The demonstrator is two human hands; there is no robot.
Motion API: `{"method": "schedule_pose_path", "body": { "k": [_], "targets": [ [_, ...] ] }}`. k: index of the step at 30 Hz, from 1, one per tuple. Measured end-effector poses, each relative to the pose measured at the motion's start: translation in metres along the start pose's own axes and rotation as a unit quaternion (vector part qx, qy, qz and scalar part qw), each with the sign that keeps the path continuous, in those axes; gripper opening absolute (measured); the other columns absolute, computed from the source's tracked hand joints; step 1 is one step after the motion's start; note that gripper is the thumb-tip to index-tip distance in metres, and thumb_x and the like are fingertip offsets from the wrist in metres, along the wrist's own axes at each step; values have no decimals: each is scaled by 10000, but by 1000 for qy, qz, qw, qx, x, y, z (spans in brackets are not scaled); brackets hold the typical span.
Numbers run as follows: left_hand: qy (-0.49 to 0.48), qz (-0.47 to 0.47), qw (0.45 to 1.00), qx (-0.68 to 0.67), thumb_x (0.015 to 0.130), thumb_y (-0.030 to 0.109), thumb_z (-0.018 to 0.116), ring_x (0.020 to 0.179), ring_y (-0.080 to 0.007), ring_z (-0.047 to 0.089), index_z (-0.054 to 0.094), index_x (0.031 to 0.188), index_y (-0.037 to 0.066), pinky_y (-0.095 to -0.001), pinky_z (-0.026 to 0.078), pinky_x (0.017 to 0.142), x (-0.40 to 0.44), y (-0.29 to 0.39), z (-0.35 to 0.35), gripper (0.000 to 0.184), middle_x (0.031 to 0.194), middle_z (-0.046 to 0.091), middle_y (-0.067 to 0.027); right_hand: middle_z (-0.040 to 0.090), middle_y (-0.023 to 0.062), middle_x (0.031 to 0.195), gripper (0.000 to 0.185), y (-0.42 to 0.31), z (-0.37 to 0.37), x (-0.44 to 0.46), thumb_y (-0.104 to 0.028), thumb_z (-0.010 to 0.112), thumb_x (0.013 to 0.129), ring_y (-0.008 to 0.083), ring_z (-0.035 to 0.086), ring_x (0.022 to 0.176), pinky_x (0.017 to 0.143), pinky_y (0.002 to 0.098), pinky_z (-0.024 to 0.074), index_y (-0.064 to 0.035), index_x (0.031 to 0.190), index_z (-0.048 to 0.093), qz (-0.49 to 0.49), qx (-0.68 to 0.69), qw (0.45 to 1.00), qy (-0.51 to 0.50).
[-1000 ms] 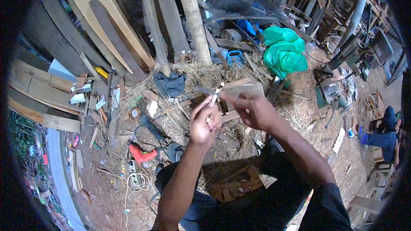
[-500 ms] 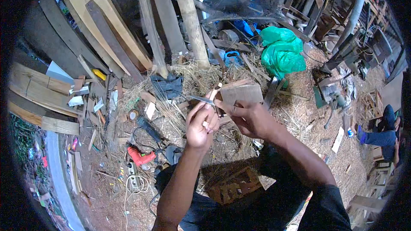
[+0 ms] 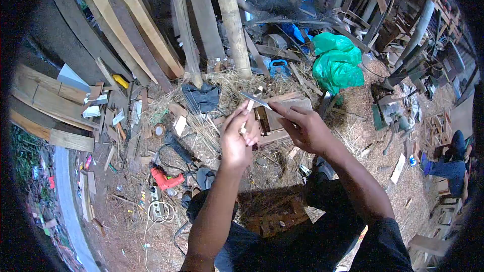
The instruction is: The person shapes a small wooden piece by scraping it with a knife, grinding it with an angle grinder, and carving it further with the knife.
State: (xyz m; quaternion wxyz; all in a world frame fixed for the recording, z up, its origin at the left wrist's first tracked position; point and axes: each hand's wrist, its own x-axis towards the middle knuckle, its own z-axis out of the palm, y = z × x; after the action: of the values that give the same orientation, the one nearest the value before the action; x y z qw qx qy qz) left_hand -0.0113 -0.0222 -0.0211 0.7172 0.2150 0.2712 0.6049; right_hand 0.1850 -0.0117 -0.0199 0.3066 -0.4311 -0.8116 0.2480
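Observation:
My left hand is closed around a thin pale wooden stick, which pokes out past the fingers and slants away from me. In my right hand is a knife, its handle mostly hidden by the fingers. The blade points left and lies across the stick near its far end; whether it touches the wood I cannot tell. Just beyond and below the hands sits a wooden block among straw and shavings, partly covered by my right hand.
A red power tool and a power strip with a white cable lie at the left. A green plastic bag is beyond my right hand. Long planks lean at the back left. Another person's leg shows at the far right.
The knife blade has moved along the stick toward its far end. My right hand has shifted to the right, and the whole view has moved slightly.

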Motion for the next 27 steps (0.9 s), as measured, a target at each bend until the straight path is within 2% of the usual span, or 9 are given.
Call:
{"method": "schedule_pose_path", "body": {
  "k": [7, 10, 13, 14, 17, 20, 23, 25, 27],
  "targets": [
    [-111, 3, 988, -108, 951, 147, 395, 417, -69, 305, 427, 1333, -76, -221, 282, 408, 5, 12, -10, 444, 517, 307, 32, 622, 148, 751, 300, 2, 5, -11, -34, 599, 871, 319, 606, 648, 591, 385, 478, -17, 1170, 620, -116, 46, 989, 74],
    [-100, -6, 987, -129, 947, 162, 412, 418, -65, 298, 423, 1337, -79, -219, 276, 414, 6, 13, -12, 459, 519, 305, 38, 651, 135, 757, 193, -67, -28, -19, -55, 607, 864, 312, 628, 654, 595, 379, 488, 16, 1034, 664, -54, 137, 988, -33],
    [-112, -1, 989, -98, 943, 167, 428, 417, -60, 300, 435, 1331, -73, -218, 273, 415, 5, 19, -12, 456, 512, 299, 47, 682, 153, 807, 182, -124, -51, -40, -91, 632, 856, 275, 662, 650, 577, 361, 506, 7, 994, 700, -43, 267, 955, -123],
    [-114, -2, 988, -99, 923, 160, 432, 431, -70, 303, 363, 1362, -103, -233, 284, 434, 6, 20, -15, 516, 507, 311, 36, 689, 143, 790, 201, -128, -47, -47, -110, 637, 867, 262, 670, 644, 572, 354, 520, 17, 1008, 703, -134, 251, 954, -97],
    [-105, -6, 988, -113, 918, 158, 436, 428, -70, 302, 384, 1352, -92, -231, 291, 441, 7, 20, -19, 503, 504, 310, 42, 711, 110, 799, 154, -151, -58, -63, -125, 682, 847, 198, 690, 681, 588, 316, 548, 0, 923, 731, -174, 244, 953, -38],
    [-97, -7, 988, -123, 923, 157, 430, 425, -70, 302, 407, 1345, -77, -234, 290, 442, 9, 20, -22, 484, 500, 307, 44, 698, 102, 745, 162, -152, -51, -73, -167, 707, 837, 178, 645, 577, 542, 304, 529, -22, 769, 729, -123, 382, 915, -25],
    [-94, -5, 988, -119, 935, 163, 417, 423, -73, 303, 409, 1344, -78, -237, 285, 436, 8, 22, -20, 475, 498, 301, 39, 656, 206, 750, 151, -148, -50, -50, 22, 607, 854, 175, 539, 449, 373, 292, 401, 161, 894, 653, -285, 413, 865, -9],
    [-74, -14, 990, -116, 936, 162, 419, 426, -78, 304, 409, 1338, -81, -237, 290, 439, 10, 22, -24, 469, 498, 301, 37, 617, 71, 619, 291, -105, -44, -104, -209, 663, 888, 178, 541, 461, 484, 292, 478, 0, 686, 666, -182, 211, 960, 12],
    [-68, 4, 991, -113, 928, 172, 440, 445, -82, 316, 410, 1330, -83, -241, 288, 440, 13, 21, -30, 477, 495, 301, 36, 577, 48, 610, 295, -88, -37, -90, -223, 622, 924, 151, 510, 463, 465, 276, 439, 9, 745, 651, -40, 330, 943, -5]
  ]
}}
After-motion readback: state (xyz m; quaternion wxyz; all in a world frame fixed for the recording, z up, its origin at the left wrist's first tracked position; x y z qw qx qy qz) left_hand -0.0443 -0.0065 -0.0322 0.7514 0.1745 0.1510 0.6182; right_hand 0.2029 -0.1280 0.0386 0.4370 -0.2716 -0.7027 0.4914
